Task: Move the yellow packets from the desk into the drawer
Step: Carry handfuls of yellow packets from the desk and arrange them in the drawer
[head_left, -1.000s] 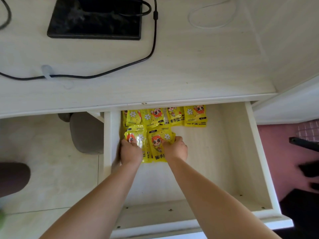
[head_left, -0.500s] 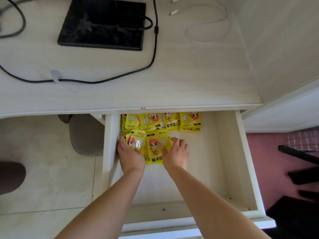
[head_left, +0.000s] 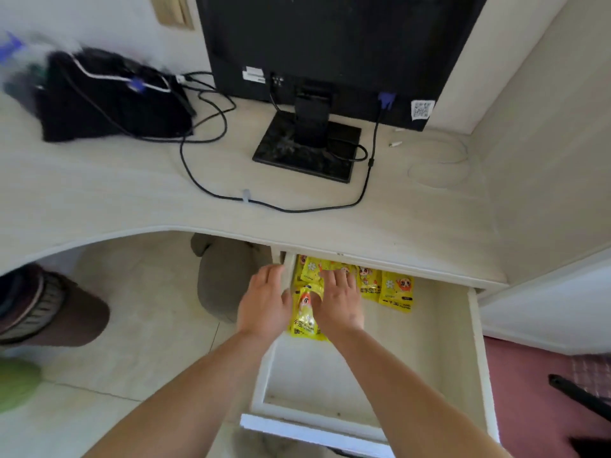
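Compared with the frame half a second earlier, the view was raised, so that the monitor (head_left: 330,44) and a black bag (head_left: 109,97) on the desk (head_left: 99,193) were brought into sight. The yellow packets (head_left: 395,290) were kept in the far left corner of the open drawer (head_left: 477,358). The left hand (head_left: 264,302) was shifted onto the drawer's left wall, fingers extended and holding nothing, while the right hand (head_left: 339,302) was laid flat on the packets, fingers spread, nothing clasped.
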